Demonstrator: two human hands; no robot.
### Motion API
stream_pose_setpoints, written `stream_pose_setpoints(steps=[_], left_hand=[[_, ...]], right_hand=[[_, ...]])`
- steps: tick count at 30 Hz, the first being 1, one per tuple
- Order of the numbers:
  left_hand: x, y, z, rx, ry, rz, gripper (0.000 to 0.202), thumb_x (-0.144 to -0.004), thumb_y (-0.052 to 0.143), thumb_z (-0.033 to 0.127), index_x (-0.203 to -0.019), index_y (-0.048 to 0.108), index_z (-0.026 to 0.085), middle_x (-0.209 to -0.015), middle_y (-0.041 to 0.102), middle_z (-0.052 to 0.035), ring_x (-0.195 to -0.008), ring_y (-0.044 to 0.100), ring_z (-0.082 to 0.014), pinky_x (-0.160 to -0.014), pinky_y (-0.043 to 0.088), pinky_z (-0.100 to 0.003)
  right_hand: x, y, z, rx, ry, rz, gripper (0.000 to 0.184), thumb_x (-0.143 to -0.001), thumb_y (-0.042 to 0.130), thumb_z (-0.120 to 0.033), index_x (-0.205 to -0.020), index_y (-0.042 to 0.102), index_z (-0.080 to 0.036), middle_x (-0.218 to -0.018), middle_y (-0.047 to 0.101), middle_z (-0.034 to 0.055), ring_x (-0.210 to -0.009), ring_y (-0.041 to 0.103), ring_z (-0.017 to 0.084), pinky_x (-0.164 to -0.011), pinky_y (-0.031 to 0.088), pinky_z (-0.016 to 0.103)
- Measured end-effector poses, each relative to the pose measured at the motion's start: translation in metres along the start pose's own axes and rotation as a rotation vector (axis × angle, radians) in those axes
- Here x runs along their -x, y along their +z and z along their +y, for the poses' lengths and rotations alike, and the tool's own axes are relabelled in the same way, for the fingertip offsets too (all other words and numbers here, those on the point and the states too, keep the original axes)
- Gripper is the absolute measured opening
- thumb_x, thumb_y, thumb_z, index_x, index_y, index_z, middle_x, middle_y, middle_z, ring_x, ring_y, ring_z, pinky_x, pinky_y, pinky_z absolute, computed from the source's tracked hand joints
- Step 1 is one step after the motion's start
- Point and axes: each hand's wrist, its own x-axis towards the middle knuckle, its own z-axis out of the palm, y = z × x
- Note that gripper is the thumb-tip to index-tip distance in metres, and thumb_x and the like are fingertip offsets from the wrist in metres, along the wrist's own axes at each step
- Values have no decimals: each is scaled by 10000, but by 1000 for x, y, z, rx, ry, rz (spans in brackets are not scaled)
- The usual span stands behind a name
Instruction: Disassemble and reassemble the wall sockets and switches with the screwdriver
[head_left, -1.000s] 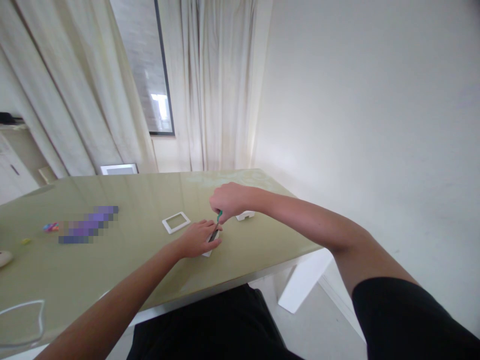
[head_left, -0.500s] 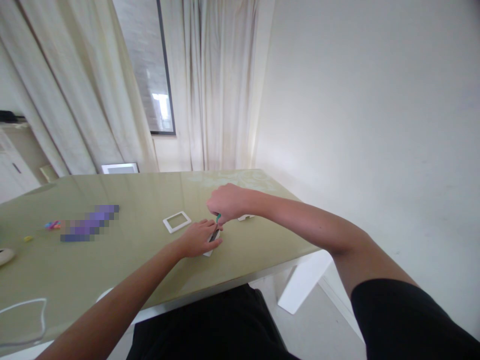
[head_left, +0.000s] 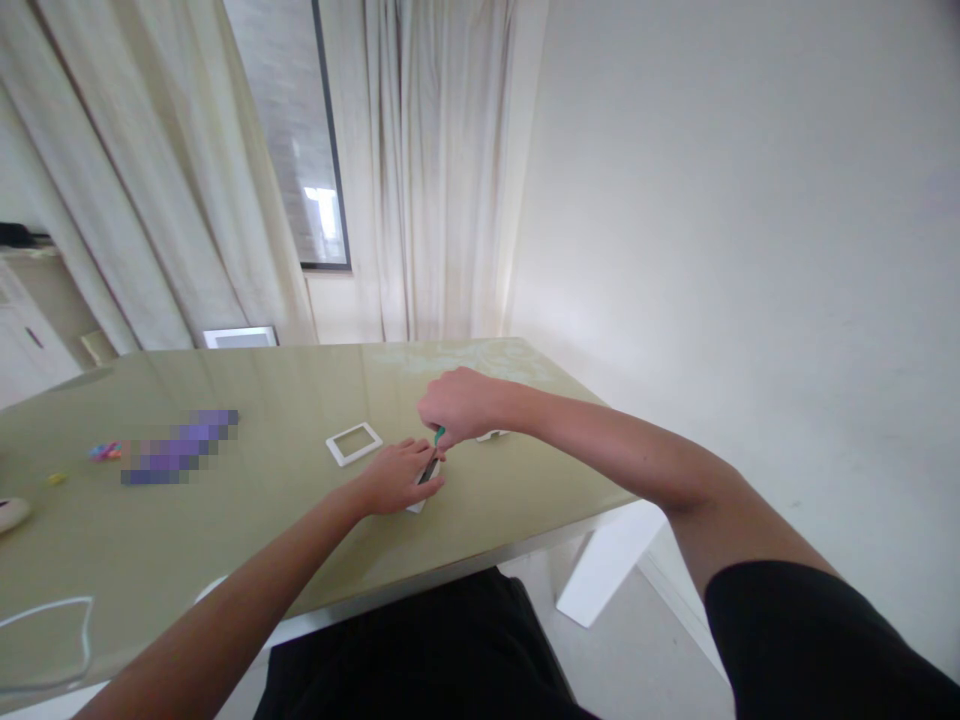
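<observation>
My left hand point(head_left: 396, 478) lies on a small white part point(head_left: 417, 503) on the olive-green table point(head_left: 262, 520), fingers curled over it and holding it down. My right hand point(head_left: 456, 402) is a fist just above, gripping a green-handled screwdriver point(head_left: 437, 437) whose tip points down into that part. A white square frame point(head_left: 353, 443) lies flat just left of my hands. Another small white piece point(head_left: 491, 434) peeks out behind my right wrist.
A blurred purple patch point(head_left: 178, 450) and small coloured bits point(head_left: 103, 450) lie at the table's left. A white cable point(head_left: 45, 640) curls near the front left corner. Curtains and a window stand behind; a white wall runs along the right.
My right hand has shifted slightly lower and left over the part, covering more of the white piece behind it. The left hand stays put.
</observation>
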Motion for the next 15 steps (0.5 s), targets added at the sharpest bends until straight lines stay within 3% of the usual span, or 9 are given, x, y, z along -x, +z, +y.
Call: stream_pose_setpoints(steps=[7, 15], left_hand=[[1, -3, 3, -24, -10, -1, 367, -1094, 669, 470, -1324, 707, 187, -1258, 750, -101, -1158, 728, -279, -1049, 595, -533], [2, -5, 5, -34, -20, -7, 359, -1098, 662, 456, -1337, 700, 191, -1219, 749, -90, -1121, 729, -270, -1026, 596, -517]], right_hand=[[11, 18, 8, -58, 69, 34, 277, -941, 827, -457, -1023, 892, -200, -961, 859, 156, -931, 805, 327, -668, 427, 319], [51, 71, -1, -169, 259, 97, 345, -1048, 695, -541, -1095, 884, -256, -1011, 862, 108, -953, 787, 271, -666, 392, 302]])
